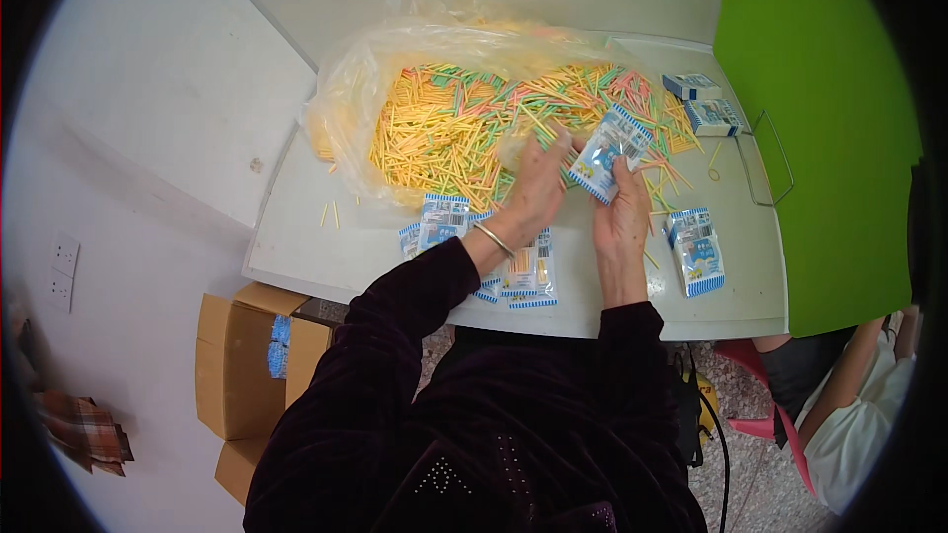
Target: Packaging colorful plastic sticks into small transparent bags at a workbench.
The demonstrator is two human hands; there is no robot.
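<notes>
My right hand (622, 212) grips a small blue-and-white printed packet (609, 153), thumb on its front face. Close beside it, my left hand (538, 183), with a bangle at the wrist, is closed around a few thin pastel sticks (538, 125) whose ends poke out past the fingers. Both hands are just in front of a big heap of yellow, green and pink sticks (434, 133), which lies in an opened clear plastic bag (346, 89). Whether the packet is open at its top cannot be made out.
Several similar packets (444, 217) lie under my left forearm; another packet (697, 252) lies at the right. Small blue-and-white boxes (713, 118) stand by a green panel (800, 89) with a wire stand (775, 163). A cardboard box (237, 365) is below left; another person (859, 395) sits at right.
</notes>
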